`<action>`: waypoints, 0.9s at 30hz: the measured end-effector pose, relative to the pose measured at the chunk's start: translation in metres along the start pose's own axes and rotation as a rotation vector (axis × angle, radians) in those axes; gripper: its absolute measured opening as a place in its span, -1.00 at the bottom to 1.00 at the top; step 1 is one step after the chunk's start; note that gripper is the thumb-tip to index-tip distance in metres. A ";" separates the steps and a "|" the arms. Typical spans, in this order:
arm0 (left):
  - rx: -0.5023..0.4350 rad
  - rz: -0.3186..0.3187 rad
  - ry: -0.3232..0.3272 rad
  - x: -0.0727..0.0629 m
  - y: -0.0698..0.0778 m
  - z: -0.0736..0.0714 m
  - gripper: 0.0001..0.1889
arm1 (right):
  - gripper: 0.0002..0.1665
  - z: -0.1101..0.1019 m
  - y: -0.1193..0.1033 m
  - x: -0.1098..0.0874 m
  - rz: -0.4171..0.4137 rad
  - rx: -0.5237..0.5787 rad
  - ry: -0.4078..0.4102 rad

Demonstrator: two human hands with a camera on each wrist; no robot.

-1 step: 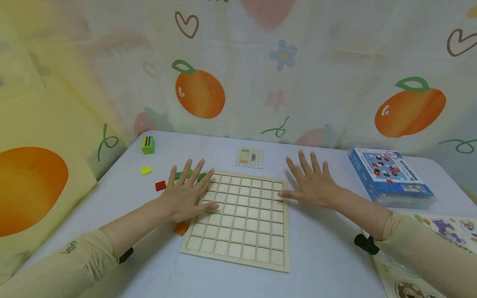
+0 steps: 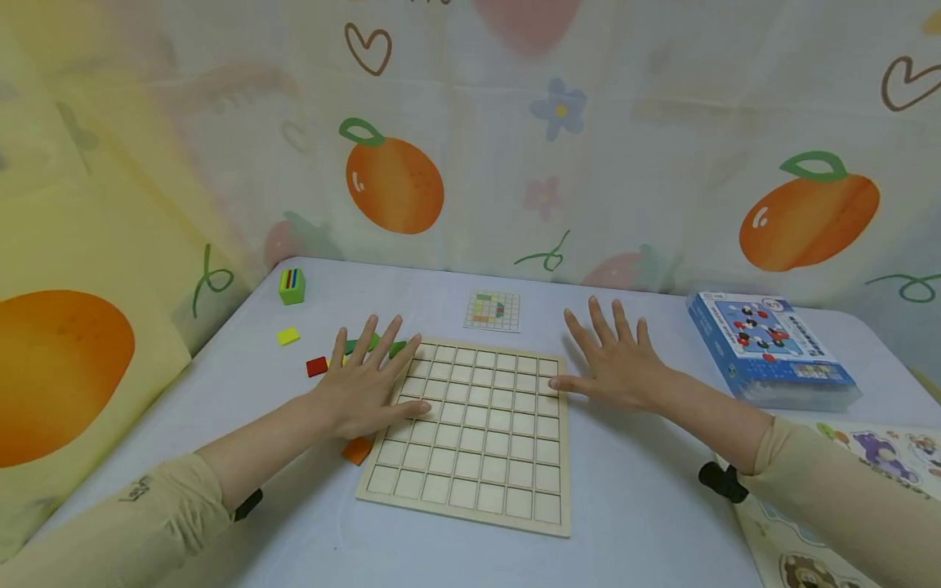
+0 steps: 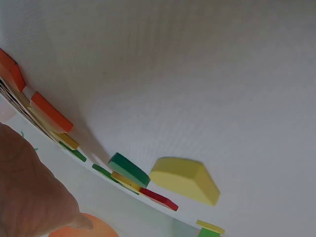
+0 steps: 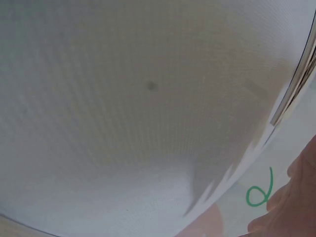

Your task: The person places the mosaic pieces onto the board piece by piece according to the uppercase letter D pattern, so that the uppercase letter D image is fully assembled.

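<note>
A wooden board (image 2: 463, 465) with a grid of square cells lies flat on the white table. My left hand (image 2: 360, 396), palm down with fingers spread, overlaps its left edge; the hand holds nothing. Around that hand are an orange piece (image 2: 357, 450), a red piece (image 2: 317, 366) and green pieces (image 2: 398, 349), partly hidden by the fingers. A thick yellow piece (image 3: 182, 180) shows in the left wrist view beside a dark green one (image 3: 128, 169). My right hand (image 2: 617, 371) is spread too and holds nothing, its thumb tip over the board's right edge.
Behind the board lies a small pattern card (image 2: 492, 312) with a coloured grid. A green block (image 2: 292, 286) and a yellow piece (image 2: 288, 336) are at the back left. At right are a blue box (image 2: 772, 351) and a sheet with animal pictures (image 2: 801, 514). A printed curtain hangs behind.
</note>
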State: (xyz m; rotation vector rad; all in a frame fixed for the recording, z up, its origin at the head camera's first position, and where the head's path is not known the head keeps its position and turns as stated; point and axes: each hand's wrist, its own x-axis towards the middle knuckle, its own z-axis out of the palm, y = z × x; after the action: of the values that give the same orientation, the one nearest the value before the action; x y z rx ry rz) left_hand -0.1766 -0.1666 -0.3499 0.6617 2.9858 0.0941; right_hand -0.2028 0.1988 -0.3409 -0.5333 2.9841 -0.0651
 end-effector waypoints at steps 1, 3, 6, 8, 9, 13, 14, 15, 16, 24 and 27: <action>-0.002 -0.001 0.000 0.000 0.000 0.000 -0.03 | 0.21 0.000 0.000 0.000 0.000 0.001 0.001; 0.000 -0.003 0.002 0.000 0.000 0.000 -0.03 | 0.20 0.000 0.001 0.000 0.000 -0.001 0.007; -0.004 -0.008 0.004 -0.002 0.000 0.000 -0.02 | 0.20 0.001 0.002 0.001 -0.001 -0.005 0.020; -0.001 -0.009 0.005 -0.002 0.000 -0.001 -0.02 | 0.20 0.001 0.003 0.002 -0.001 -0.006 0.028; -0.002 -0.009 0.003 -0.002 0.000 -0.001 -0.02 | 0.20 0.001 0.003 0.002 -0.002 -0.006 0.031; -0.002 -0.013 0.004 0.002 -0.001 -0.006 -0.02 | 0.19 -0.001 0.002 0.004 -0.011 0.001 0.047; -0.009 -0.018 0.005 0.003 -0.003 -0.008 -0.02 | 0.18 -0.003 0.002 0.005 -0.015 -0.003 0.054; -0.022 -0.024 0.008 0.005 -0.004 -0.011 -0.02 | 0.17 -0.004 0.001 0.007 -0.025 -0.007 0.069; -0.030 -0.031 0.012 0.007 -0.006 -0.014 -0.02 | 0.16 -0.006 0.000 0.009 -0.033 -0.004 0.082; -0.225 -0.078 0.053 0.030 -0.036 -0.040 -0.14 | -0.16 -0.021 0.002 0.040 -0.131 0.284 0.093; -0.296 -0.068 0.051 0.039 -0.050 -0.044 -0.31 | -0.28 -0.024 0.005 0.051 -0.152 0.435 0.011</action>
State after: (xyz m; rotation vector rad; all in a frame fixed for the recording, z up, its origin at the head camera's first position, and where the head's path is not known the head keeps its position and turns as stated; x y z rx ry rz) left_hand -0.2367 -0.1970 -0.3127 0.5289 2.9478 0.5433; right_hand -0.2551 0.1860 -0.3226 -0.6949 2.8019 -0.7097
